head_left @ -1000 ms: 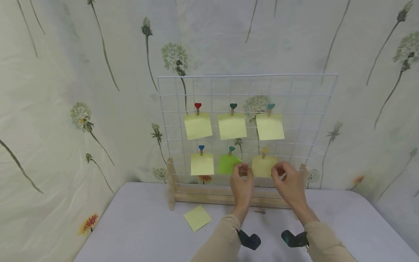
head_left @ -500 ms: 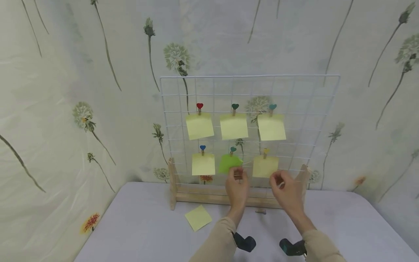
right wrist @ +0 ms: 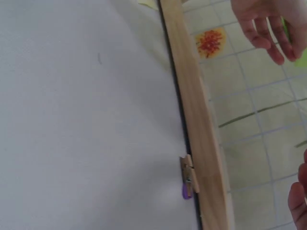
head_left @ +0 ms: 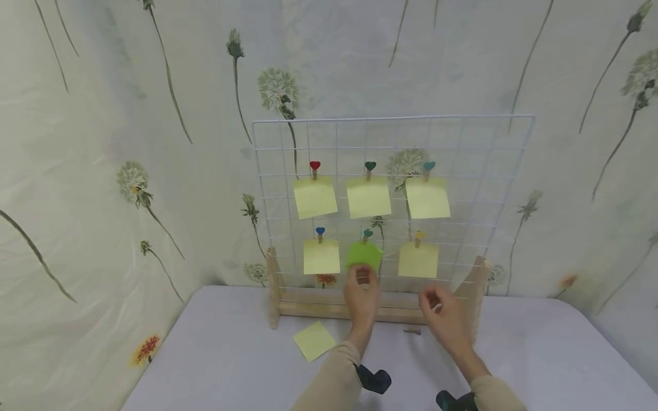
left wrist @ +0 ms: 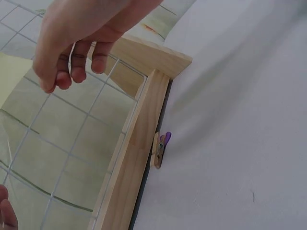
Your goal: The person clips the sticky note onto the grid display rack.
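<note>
On the wire grid, my left hand [head_left: 362,291] is at the lower edge of a green sticky note [head_left: 364,254], apparently pinching it. A wooden clip with a teal heart [head_left: 368,233] tops that note. The right wrist view shows the left hand [right wrist: 271,26] beside the green paper [right wrist: 302,60]. My right hand [head_left: 443,317] hovers below a yellow sticky note [head_left: 418,260] under a yellow-heart clip [head_left: 420,234]. Its fingers are loosely curled with nothing between them, as the left wrist view shows of this right hand [left wrist: 81,43].
Several other yellow notes hang by heart clips, such as the one at top left [head_left: 315,197]. A loose yellow note [head_left: 315,341] lies on the white table [head_left: 231,354]. A purple-ended clothespin [left wrist: 159,149] lies against the grid's wooden base [left wrist: 139,139].
My left hand has shifted left and slightly down, to the green note's lower edge, and the note now hangs flatter. The right hand has dropped away from the yellow note.
</note>
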`<state>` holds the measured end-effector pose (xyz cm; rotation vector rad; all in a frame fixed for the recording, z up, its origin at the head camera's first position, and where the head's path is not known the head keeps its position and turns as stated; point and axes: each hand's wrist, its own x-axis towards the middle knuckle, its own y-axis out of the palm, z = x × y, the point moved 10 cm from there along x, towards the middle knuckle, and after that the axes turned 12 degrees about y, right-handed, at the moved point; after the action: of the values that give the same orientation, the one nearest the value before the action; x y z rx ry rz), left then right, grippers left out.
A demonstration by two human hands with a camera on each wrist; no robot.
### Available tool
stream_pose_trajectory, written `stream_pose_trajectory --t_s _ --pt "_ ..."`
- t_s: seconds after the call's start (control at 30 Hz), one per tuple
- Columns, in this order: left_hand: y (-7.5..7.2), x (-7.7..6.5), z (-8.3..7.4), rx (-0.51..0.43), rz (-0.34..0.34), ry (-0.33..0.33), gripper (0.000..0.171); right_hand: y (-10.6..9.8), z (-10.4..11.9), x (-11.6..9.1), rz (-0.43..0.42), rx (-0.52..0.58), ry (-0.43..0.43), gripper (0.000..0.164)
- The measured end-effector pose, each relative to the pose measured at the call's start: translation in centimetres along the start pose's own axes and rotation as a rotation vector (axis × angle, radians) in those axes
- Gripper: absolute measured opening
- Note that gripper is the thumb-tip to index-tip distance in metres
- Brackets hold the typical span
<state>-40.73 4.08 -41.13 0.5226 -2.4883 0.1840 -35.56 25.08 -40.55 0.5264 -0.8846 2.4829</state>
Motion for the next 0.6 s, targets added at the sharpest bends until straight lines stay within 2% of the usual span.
stream_pose_trajectory --t_s 0.17,0.3,0.47,0.6 --pt "-0.6 0.0 0.5 0.002 -0.007 0.018 0.009 0.7 -0.7 -0.5 -0.01 -0.026 -0.007 0.005" --pt "-1.1 -0.2 1.0 0.015 -0.009 0.018 0.009 1.3 -1.5 -0.8 0.019 -0.043 0.026 0.005" --pt "-1.8 -0.4 2.0 0.029 -0.002 -0.028 0.007 2.2 -2.5 -1.2 0.085 -0.054 0.092 0.004" --pt "-2.5 -0.5 2.8 0.039 0.0 -0.07 0.009 2.6 -2.9 -1.5 0.1 -0.064 0.107 0.006"
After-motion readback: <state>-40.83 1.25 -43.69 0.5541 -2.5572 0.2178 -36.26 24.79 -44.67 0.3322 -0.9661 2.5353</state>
